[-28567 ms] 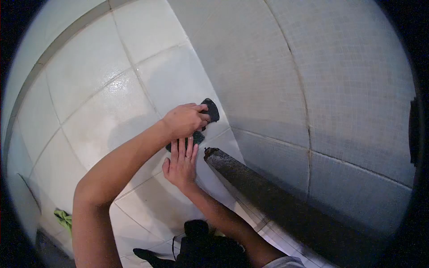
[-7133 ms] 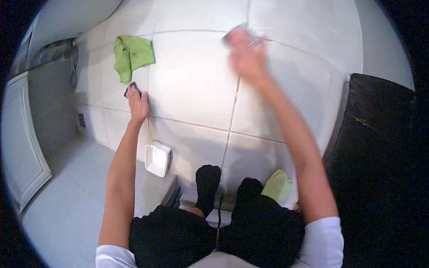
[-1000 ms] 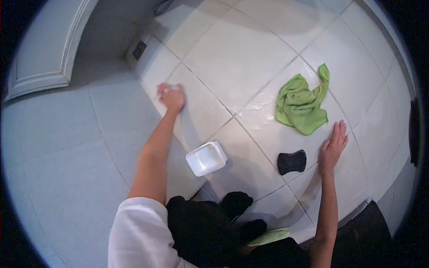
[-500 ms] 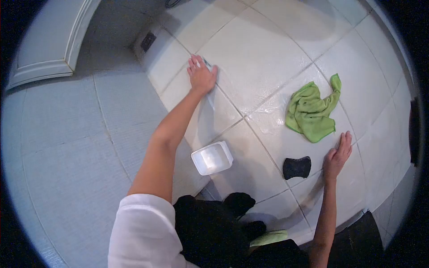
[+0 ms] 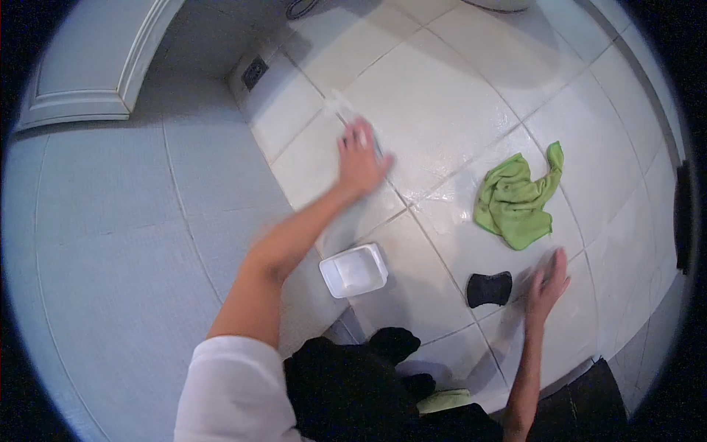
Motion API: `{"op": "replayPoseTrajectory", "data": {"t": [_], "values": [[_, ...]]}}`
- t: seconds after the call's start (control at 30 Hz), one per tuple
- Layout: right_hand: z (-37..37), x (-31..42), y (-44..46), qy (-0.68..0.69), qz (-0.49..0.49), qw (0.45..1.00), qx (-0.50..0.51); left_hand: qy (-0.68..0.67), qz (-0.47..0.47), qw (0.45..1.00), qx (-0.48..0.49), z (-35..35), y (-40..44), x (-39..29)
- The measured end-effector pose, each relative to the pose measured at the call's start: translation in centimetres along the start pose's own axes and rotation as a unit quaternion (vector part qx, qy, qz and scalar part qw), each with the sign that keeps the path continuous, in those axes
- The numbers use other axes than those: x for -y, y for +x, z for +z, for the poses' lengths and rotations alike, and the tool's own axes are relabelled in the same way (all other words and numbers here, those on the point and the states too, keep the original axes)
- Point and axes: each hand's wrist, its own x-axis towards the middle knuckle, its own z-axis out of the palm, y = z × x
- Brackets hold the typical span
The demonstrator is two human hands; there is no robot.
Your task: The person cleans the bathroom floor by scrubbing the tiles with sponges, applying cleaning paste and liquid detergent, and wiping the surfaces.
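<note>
My left hand (image 5: 361, 163) is over the pale floor tiles, left of the middle, slightly blurred, its fingers curved over a small item. Only a thin edge of that item shows beside the thumb, so I cannot make it out. White suds or wet streaks lie just beyond the fingertips. On the right, my right hand (image 5: 546, 291) has its thumb and fingers apart and holds nothing. Just left of it lies a black pad (image 5: 489, 289) with a narrowed middle. A crumpled green cloth (image 5: 518, 200) rests on the tiles above the right hand.
A white plastic tub (image 5: 353, 272) stands near the blue-grey tiled surface (image 5: 110, 272). Upper left are a drain grate (image 5: 255, 73) and a white panelled door (image 5: 88, 66). My black-socked foot (image 5: 394, 345) and a second pale green cloth (image 5: 444, 400) are at the bottom.
My left hand first moved up and right from the tiles' left edge, then down and right. My right hand, earlier flat on the floor, has shifted down, with its fingers more apart.
</note>
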Motion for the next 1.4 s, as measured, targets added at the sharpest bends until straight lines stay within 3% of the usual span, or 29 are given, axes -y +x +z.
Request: {"op": "replayPoseTrajectory", "data": {"t": [0.03, 0.1, 0.13, 0.2, 0.27, 0.37, 0.43, 0.53, 0.6, 0.67, 0.77, 0.83, 0.93, 0.97, 1.0, 1.07, 1.2, 1.27, 1.4], "values": [[-0.1, 1.3, -1.8, -0.034, 0.041, 0.998, 0.039, -0.004, 0.025, 0.999, 0.037, 0.0, -3.5, -2.0], [1.9, 2.8, -5.5, -0.024, -0.055, 0.996, 0.062, 0.019, 0.072, 0.996, 0.051, 0.6, -6.1, -2.9], [2.6, 3.6, -5.9, -0.03, -0.058, 0.996, 0.067, 0.031, 0.077, 0.996, 0.038, 1.0, -5.6, -2.7], [3.7, 4.8, -6.7, -0.14, -0.091, 0.978, 0.122, 0.014, 0.032, 0.997, -0.071, 2.0, -0.9, 0.1], [4.6, 3.7, -5.2, -0.156, -0.123, 0.974, 0.113, -0.019, -0.056, 0.994, -0.088, 0.5, 4.9, 3.8], [4.6, 2.9, -3.3, -0.129, -0.144, 0.977, 0.093, -0.035, -0.051, 0.994, -0.091, -0.5, 6.2, 5.9], [4.7, 2.7, -3.1, -0.133, -0.149, 0.976, 0.085, -0.021, -0.075, 0.992, -0.098, 0.8, 2.2, 4.0], [5.1, 2.9, -3.3, -0.136, -0.154, 0.975, 0.084, 0.037, -0.004, 0.998, 0.041, 1.9, -9.6, 1.0], [4.8, 2.5, -3.0, -0.142, -0.16, 0.973, 0.087, -0.015, -0.02, 0.999, -0.034, 2.0, -7.3, 4.1], [5.0, 2.4, -3.0, -0.14, -0.162, 0.974, 0.077, -0.019, -0.168, 0.977, -0.13, 2.9, -2.8, 10.0], [4.5, 3.0, -2.7, -0.138, -0.151, 0.975, 0.089, -0.019, -0.21, 0.973, -0.088, 1.7, -2.8, 11.5], [4.8, 3.0, -2.9, -0.131, -0.159, 0.976, 0.072, 0.019, -0.151, 0.986, -0.07, 2.9, -6.0, 9.9], [4.5, 3.4, -2.8, -0.12, -0.153, 0.978, 0.073, 0.041, 0.157, 0.984, 0.071, 0.8, -10.8, 4.8], [4.5, 3.4, -2.6, -0.119, -0.147, 0.98, 0.068, 0.064, 0.266, 0.952, 0.139, -0.7, -10.6, 3.0], [4.5, 3.3, -2.6, -0.12, -0.146, 0.979, 0.074, 0.065, 0.268, 0.951, 0.14, -1.2, -9.3, 1.7], [4.6, 3.1, -2.8, -0.118, -0.143, 0.979, 0.087, 0.064, 0.514, 0.835, 0.187, -1.4, -6.4, 0.7], [4.6, 2.9, -2.7, -0.121, -0.148, 0.977, 0.095, 0.034, 0.466, 0.85, 0.243, -1.2, -9.5, 4.6], [4.8, 2.8, -2.8, -0.11, -0.157, 0.979, 0.063, 0.059, 0.585, 0.748, 0.308, -0.4, -12.2, 11.5], [4.8, 2.7, -2.8, -0.116, -0.156, 0.979, 0.059, 0.07, 0.587, 0.7, 0.401, -2.6, -10.0, 11.4]]}}
